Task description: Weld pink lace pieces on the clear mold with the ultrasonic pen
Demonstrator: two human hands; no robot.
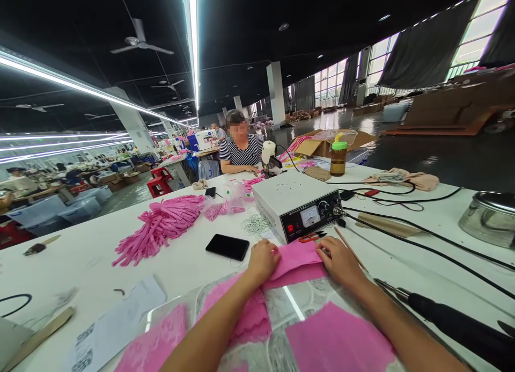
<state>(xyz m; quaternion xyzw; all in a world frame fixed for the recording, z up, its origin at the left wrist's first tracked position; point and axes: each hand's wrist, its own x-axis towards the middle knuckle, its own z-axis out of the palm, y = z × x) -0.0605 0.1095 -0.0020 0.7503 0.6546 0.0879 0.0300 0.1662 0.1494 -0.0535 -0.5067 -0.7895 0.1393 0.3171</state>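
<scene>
A pink fabric piece [295, 258] is stretched between my hands, its far part folded over the near part. My left hand [262, 260], fingers curled, grips its left end. At the right end, my right hand [340, 260] pinches the edge between thumb and fingers. Below them, a clear sheet [277, 313] covers the table. On it, a ruffled pink piece [251, 318] lies beside my left forearm and a flat pink panel [340, 337] between my forearms. Red-handled snips [311, 236] rest just beyond the held fabric.
A control box [298, 200] stands ahead, with black cables [434, 243] running right. A black-handled tool [446, 313] lies right of my right forearm. Left are a phone [227, 247], pink strips [164, 224] and printed paper [116, 323]. A co-worker [241, 146] sits across the table.
</scene>
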